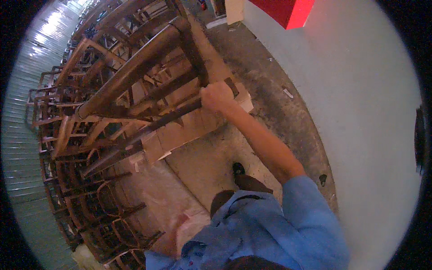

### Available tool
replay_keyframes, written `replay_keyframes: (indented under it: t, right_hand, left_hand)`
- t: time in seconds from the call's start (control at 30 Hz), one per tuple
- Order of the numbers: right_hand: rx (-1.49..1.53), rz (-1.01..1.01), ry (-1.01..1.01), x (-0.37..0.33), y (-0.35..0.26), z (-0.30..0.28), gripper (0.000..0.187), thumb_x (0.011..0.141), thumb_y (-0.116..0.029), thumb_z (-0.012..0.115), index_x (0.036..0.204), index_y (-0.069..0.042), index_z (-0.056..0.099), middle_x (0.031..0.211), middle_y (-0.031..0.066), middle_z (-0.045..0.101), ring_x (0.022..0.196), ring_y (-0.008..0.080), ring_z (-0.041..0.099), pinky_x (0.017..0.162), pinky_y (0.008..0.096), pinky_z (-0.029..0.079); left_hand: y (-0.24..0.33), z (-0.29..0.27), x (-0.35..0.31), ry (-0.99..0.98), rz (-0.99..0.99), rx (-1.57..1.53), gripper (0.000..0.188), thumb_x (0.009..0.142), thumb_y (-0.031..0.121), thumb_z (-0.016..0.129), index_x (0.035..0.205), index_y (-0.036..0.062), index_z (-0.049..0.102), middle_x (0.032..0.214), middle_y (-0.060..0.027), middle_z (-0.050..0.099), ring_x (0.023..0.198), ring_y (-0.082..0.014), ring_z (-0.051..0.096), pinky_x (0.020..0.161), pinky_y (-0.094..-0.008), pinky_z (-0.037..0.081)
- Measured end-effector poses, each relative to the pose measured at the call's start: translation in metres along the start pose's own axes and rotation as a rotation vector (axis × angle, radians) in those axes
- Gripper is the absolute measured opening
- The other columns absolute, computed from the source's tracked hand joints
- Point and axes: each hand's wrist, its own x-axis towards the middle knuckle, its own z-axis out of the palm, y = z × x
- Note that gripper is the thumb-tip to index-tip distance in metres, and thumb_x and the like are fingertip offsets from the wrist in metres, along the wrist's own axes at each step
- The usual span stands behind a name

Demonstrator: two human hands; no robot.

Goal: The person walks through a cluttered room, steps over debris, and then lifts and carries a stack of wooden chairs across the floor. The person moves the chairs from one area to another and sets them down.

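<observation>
My right hand [217,96] is closed around a dark brown bar near the corner of a wooden furniture frame [135,67]. Thick rounded rails and thinner crossbars make up this frame, which leans at an angle to my front left. Beneath the gripped bar lies a long brown cardboard piece [184,132] on the floor. Beside my left sleeve, at the lower edge, a skin-toned shape [173,240] is blurred; I cannot make out the fingers of my left hand there.
Brown wooden chair frames [112,202] are stacked along the left, before a corrugated wall [22,148]. A pale wall [360,135] with a red box-like fixture [288,13] rises on the right. A pale sheet [153,193] covers part of the stained concrete floor [270,103].
</observation>
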Motion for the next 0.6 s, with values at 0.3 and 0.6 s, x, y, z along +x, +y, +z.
replay_keyframes:
  t: [0.3, 0.6]
  right_hand:
    - [-0.007, 0.172, -0.166, 0.155, -0.054, -0.013, 0.033, 0.079, -0.037, 0.074, 0.089, -0.006, 0.079, 0.086, 0.0163, 0.076, 0.081, 0.0349, 0.076, 0.07, 0.0453, 0.061]
    - [-0.053, 0.203, -0.225, 0.309, -0.147, -0.061, 0.057, 0.068, -0.05, 0.084, 0.1, -0.005, 0.074, 0.102, 0.0207, 0.075, 0.095, 0.0384, 0.075, 0.084, 0.0468, 0.06]
  left_hand:
    - [-0.071, -0.068, -0.05, -0.165, -0.296, -0.32, 0.067, 0.094, 0.033, 0.067, 0.149, 0.0018, 0.044, 0.146, -0.0225, 0.051, 0.139, -0.0429, 0.044, 0.118, -0.0513, 0.036]
    - [-0.121, -0.167, -0.018, -0.051, -0.489, -0.572, 0.071, 0.091, 0.032, 0.071, 0.149, 0.002, 0.044, 0.148, -0.023, 0.049, 0.139, -0.043, 0.044, 0.118, -0.0505, 0.036]
